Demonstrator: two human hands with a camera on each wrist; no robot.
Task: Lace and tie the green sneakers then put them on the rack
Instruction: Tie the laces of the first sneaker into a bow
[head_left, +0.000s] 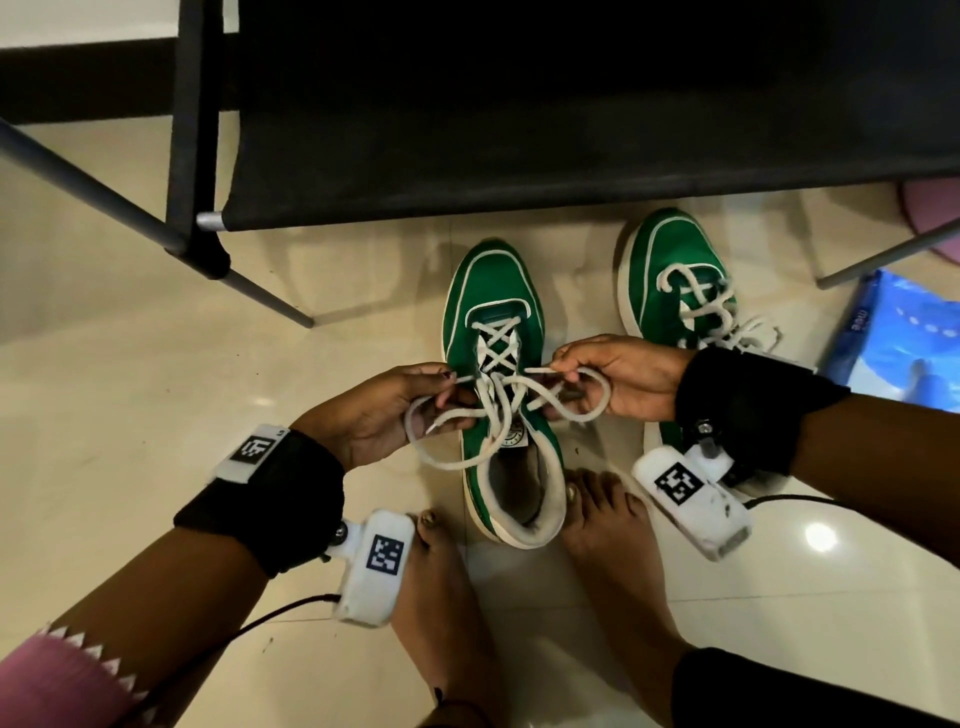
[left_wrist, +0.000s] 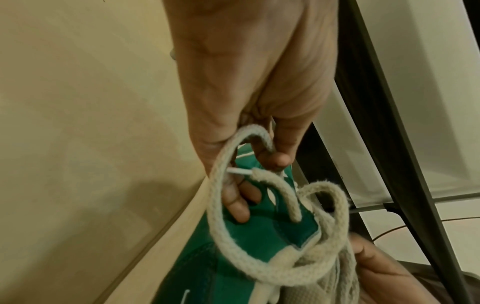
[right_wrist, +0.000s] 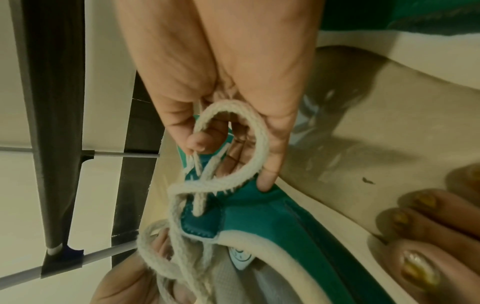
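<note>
A green sneaker (head_left: 493, 296) with white laces stands on the floor between my bare feet, toe toward the rack. My left hand (head_left: 384, 410) pinches a loop of its lace (left_wrist: 233, 236) at the left of the tongue. My right hand (head_left: 618, 374) pinches the other lace loop (right_wrist: 249, 148) at the right. The two loops cross over the sneaker's tongue (head_left: 511, 434). A second green sneaker (head_left: 670, 265) stands further right, its lace lying loose on top, its heel hidden behind my right wrist.
The black fabric shoe rack (head_left: 519, 104) with grey metal legs (head_left: 270, 296) stands just beyond the sneakers. A blue package (head_left: 904, 343) lies on the tiled floor at the right. My bare feet (head_left: 613, 545) flank the near sneaker's heel.
</note>
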